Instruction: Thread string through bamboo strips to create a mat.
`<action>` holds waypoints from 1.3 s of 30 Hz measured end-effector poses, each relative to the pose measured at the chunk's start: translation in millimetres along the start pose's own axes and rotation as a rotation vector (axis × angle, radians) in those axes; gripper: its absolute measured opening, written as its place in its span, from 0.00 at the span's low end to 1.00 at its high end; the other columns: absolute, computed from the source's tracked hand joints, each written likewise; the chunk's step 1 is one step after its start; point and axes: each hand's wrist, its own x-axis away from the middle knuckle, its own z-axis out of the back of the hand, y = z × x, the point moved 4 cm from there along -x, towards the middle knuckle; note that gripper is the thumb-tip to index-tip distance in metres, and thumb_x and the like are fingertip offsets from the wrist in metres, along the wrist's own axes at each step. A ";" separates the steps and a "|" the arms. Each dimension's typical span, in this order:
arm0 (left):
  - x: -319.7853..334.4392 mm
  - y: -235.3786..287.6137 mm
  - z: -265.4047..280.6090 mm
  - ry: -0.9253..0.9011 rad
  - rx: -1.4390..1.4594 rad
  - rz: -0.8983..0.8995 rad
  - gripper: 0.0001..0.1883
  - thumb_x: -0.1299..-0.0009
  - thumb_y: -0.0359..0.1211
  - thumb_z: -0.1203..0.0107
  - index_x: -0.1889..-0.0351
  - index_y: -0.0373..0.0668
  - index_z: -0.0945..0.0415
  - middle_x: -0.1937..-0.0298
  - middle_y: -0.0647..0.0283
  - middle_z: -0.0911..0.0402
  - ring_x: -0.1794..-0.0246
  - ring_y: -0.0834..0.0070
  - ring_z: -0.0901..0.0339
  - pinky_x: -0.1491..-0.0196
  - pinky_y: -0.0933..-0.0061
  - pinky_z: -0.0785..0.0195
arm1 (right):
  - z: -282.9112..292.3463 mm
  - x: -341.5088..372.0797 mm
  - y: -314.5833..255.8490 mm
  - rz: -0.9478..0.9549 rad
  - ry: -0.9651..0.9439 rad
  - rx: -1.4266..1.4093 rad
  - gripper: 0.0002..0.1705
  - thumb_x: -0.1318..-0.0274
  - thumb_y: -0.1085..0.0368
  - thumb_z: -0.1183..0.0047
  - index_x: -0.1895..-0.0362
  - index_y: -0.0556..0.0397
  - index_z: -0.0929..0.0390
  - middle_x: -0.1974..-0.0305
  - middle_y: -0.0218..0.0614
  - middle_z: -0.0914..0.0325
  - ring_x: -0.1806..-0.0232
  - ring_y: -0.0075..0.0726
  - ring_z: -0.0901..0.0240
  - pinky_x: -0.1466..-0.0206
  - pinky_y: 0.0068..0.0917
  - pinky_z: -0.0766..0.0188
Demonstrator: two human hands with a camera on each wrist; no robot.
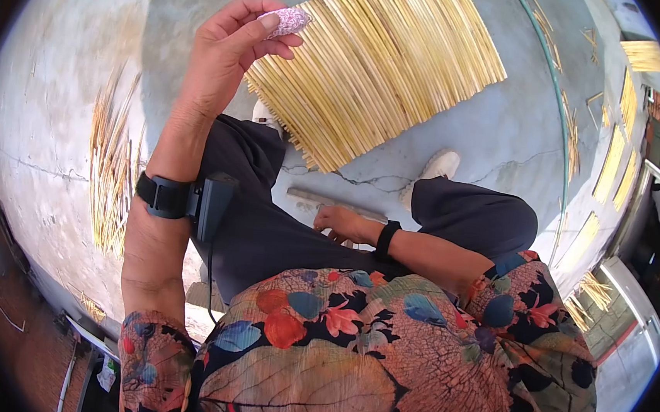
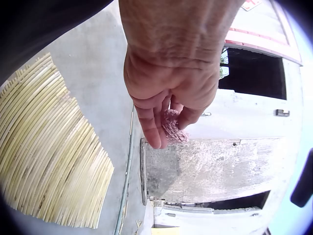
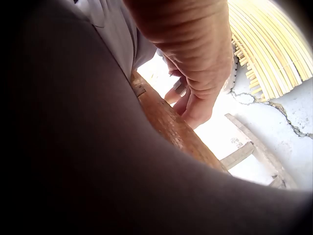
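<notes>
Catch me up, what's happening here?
A seated person holds a small pink bundle raised in the left-hand grip. A mat of sticks lies on the floor in front. The right-hand grip is down by a wooden seat; I can't tell if it holds anything.

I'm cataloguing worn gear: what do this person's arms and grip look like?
Dark sleeves carry colourful leaf prints. The left arm has a wide black strap, a dark box and a thin black cable; the right arm, a black band. The right grip seems to wear a greyish ring.
</notes>
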 end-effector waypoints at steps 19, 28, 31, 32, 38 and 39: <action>99.2 -1.3 -21.9 -0.004 -0.008 0.152 0.11 0.35 0.28 0.54 0.57 0.33 0.31 0.62 0.56 0.24 0.66 0.72 0.23 0.65 0.76 0.29 | 24.8 32.4 97.2 -0.260 0.062 0.428 0.15 0.50 0.59 0.56 0.66 0.59 0.26 0.75 0.38 0.26 0.70 0.34 0.28 0.77 0.36 0.29; 46.8 -13.6 -9.1 0.201 0.045 0.460 0.12 0.35 0.28 0.53 0.55 0.33 0.32 0.60 0.53 0.24 0.66 0.70 0.24 0.66 0.74 0.28 | 10.4 18.9 76.7 0.121 -0.275 0.957 0.14 0.55 0.61 0.54 0.76 0.61 0.25 0.75 0.48 0.25 0.77 0.50 0.27 0.73 0.38 0.28; 27.1 -14.4 -4.0 0.207 0.080 0.491 0.11 0.35 0.28 0.54 0.55 0.33 0.32 0.62 0.55 0.24 0.66 0.71 0.24 0.65 0.75 0.28 | -2.8 37.2 46.4 0.173 0.044 0.849 0.13 0.56 0.64 0.54 0.81 0.61 0.26 0.77 0.52 0.27 0.76 0.54 0.28 0.70 0.41 0.31; 22.5 -15.4 -1.8 0.202 0.102 0.492 0.11 0.34 0.28 0.54 0.56 0.33 0.32 0.62 0.55 0.24 0.66 0.72 0.24 0.65 0.75 0.28 | -6.9 34.3 50.1 0.215 -0.038 0.942 0.10 0.58 0.66 0.54 0.79 0.61 0.25 0.76 0.53 0.26 0.74 0.56 0.28 0.68 0.43 0.31; -3.3 -9.2 13.5 0.195 0.074 0.404 0.11 0.34 0.29 0.55 0.55 0.34 0.32 0.57 0.55 0.26 0.67 0.72 0.24 0.66 0.74 0.30 | 38.0 27.6 39.4 0.132 -0.073 1.114 0.10 0.62 0.66 0.52 0.80 0.60 0.22 0.78 0.51 0.26 0.74 0.55 0.27 0.69 0.40 0.29; -8.7 -5.3 13.0 0.176 0.058 0.373 0.11 0.34 0.29 0.55 0.55 0.35 0.32 0.57 0.55 0.26 0.66 0.72 0.24 0.65 0.74 0.30 | 52.5 24.5 37.0 0.018 0.006 1.064 0.10 0.63 0.65 0.51 0.80 0.59 0.22 0.79 0.49 0.26 0.75 0.53 0.26 0.70 0.39 0.29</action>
